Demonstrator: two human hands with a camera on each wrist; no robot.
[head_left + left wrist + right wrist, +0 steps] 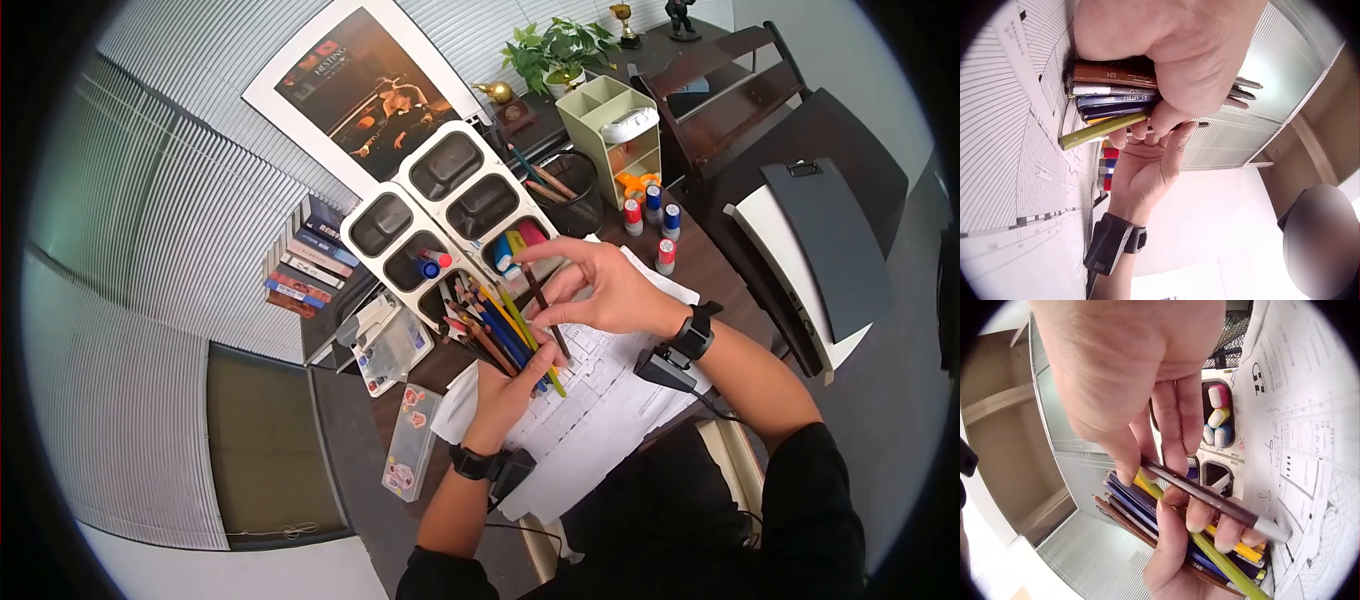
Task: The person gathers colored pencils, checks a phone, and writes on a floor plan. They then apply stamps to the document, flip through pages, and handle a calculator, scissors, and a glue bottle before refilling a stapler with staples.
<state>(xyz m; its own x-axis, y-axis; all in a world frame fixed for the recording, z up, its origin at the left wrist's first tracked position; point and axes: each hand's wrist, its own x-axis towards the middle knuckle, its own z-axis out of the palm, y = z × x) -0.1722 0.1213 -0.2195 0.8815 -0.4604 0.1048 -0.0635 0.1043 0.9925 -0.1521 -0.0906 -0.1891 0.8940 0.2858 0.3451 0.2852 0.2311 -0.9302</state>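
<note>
Multicoloured pencils (498,324) inside left hand (502,402)

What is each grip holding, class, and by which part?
The left grip holds bundled pencils near their blunt ends; the right grip pinches a dark pencil partway along its shaft.

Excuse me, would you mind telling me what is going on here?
A person's left hand grips a bundle of colored pencils, while the right hand pinches one dark brown pencil beside them. Printed papers lie beneath the hands, and white compartment trays stand just beyond.
</note>
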